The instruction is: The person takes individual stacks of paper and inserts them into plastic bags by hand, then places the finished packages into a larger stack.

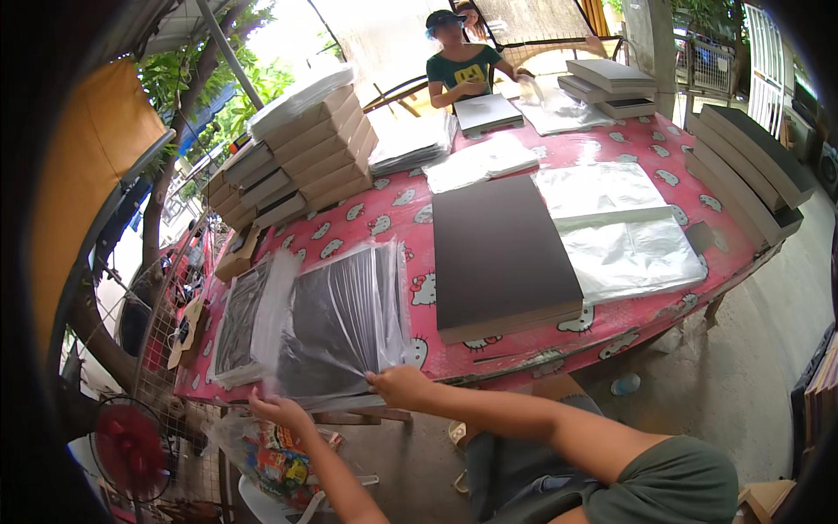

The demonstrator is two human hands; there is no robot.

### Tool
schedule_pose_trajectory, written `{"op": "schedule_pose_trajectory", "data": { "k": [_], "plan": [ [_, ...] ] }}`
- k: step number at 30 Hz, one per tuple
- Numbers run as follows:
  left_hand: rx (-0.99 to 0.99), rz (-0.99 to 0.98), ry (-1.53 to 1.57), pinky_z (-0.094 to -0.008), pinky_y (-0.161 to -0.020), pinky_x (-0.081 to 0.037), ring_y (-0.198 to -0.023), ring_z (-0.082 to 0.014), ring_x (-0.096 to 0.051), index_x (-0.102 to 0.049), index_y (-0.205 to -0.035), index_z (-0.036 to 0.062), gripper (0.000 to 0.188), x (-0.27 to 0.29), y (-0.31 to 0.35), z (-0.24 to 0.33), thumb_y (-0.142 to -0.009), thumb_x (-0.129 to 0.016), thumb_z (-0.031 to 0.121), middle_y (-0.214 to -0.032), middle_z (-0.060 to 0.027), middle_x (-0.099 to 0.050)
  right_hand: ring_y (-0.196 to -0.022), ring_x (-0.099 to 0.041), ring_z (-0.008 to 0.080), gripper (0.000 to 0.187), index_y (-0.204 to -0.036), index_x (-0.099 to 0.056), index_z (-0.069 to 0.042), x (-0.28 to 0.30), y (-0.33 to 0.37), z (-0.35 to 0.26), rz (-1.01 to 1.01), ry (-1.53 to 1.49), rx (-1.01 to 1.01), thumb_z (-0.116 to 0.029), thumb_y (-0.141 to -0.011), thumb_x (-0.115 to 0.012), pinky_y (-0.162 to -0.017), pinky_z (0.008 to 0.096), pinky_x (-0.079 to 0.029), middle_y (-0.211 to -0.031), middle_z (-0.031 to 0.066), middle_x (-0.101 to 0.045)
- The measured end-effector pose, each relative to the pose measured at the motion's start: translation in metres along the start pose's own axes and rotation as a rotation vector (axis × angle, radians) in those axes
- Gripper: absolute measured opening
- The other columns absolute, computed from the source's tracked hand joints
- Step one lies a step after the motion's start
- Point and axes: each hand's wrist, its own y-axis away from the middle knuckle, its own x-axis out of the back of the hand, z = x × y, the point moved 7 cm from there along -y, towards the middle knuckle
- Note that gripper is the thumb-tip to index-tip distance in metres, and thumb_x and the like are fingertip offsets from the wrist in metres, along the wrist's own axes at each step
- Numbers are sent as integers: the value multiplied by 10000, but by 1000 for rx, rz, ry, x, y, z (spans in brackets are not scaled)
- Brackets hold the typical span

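Observation:
A dark flat panel inside a clear plastic bag point(336, 301) lies at the table's near left edge. My right hand point(403, 386) pinches the bag's near right corner, and the film is drawn into creases running toward its fingers. My left hand point(279, 410) is at the bag's near left corner, fingers stretched out; whether it touches the film is hard to make out. To its left lies another stack of dark pieces in clear plastic point(240, 323). A large black-topped box point(502, 253) sits right of the bag.
Pale plastic bags point(620, 253) lie right of the black box. Stacked boxes point(314, 144) stand far left, more boxes point(755, 166) at the right edge. Across the pink patterned table point(419, 218) a person point(463, 65) handles plastic. A red fan point(131, 445) stands lower left, beside a white chair point(279, 502).

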Motion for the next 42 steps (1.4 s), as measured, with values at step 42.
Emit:
{"op": "schedule_pose_trajectory", "data": {
  "k": [42],
  "plan": [
    [-554,-1197,913,-423,-927,-286,-1038,-213,-513,-643,-781,38,157,-98,278,489,-763,-627,193,-1030,-71,-612,-573,-541,254,97,-726,-592,-90,392,263,109,906,653,-237,-180,-724,-626,-638,342,-430,-631,74,-578]
  ]
}}
